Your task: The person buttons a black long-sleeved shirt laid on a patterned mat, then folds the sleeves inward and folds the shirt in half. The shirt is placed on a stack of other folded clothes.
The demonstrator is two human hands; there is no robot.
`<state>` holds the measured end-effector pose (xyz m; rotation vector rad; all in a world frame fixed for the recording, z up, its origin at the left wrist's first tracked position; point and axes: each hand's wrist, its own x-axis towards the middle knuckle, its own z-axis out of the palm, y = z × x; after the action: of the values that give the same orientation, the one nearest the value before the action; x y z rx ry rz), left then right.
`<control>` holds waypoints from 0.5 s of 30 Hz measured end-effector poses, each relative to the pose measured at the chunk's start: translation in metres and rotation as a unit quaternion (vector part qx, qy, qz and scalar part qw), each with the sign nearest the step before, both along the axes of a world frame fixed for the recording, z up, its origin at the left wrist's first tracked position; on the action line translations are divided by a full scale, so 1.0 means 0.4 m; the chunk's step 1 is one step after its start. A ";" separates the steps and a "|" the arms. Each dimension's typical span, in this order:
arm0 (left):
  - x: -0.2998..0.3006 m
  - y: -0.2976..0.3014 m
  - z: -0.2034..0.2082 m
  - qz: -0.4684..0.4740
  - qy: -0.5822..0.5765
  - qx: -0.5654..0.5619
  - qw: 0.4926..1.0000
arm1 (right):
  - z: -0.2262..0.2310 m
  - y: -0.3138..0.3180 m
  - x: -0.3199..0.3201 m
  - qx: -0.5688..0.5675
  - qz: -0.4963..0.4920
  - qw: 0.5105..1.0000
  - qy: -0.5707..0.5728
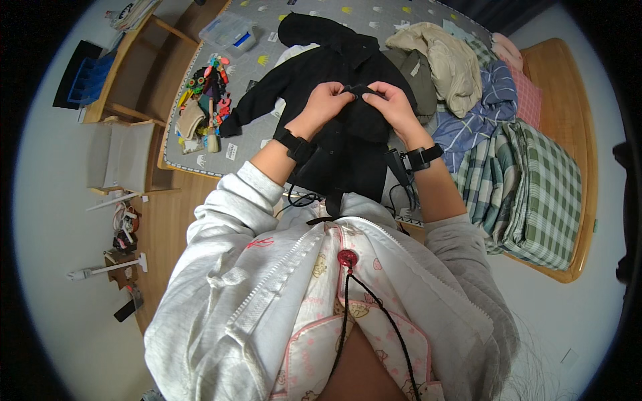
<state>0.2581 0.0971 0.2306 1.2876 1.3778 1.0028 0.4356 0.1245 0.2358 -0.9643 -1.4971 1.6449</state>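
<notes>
A black jacket (348, 150) lies spread over the grey patterned bed cover, its hood at the far end and one sleeve stretched out to the left. Both of my hands meet over its middle, pinching the dark cloth between thumbs and fingers. My left hand (328, 103) grips the fabric from the left, and my right hand (393, 107) grips it from the right, the thumbs a little apart. A small round spot, perhaps a button or snap, shows between the thumbs. Each wrist wears a black band with a small device, and dark cables hang by the jacket's near edge.
Left of the jacket sits a heap of colourful small items (206, 100), with a clear plastic box (229, 33) beyond it. To the right lie a cream puffy garment (441, 63), blue striped cloth (485, 110) and folded green checked bedding (542, 194) against a wooden headboard (562, 100).
</notes>
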 end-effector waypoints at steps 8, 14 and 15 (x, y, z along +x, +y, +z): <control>-0.013 -0.011 0.018 -0.035 -0.102 -0.047 0.993 | 0.001 0.007 -0.008 0.226 -0.060 0.958 -0.166; -0.044 0.008 0.013 -0.066 -0.092 -0.057 0.992 | -0.007 0.005 -0.046 0.160 -0.104 0.972 -0.137; -0.047 0.010 0.011 -0.069 -0.099 -0.052 0.991 | -0.008 0.005 -0.051 0.176 -0.110 0.966 -0.154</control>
<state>0.2391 0.1013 0.2350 1.1566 1.1586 0.9254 0.4151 0.1266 0.2325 -1.1695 -1.7410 1.0597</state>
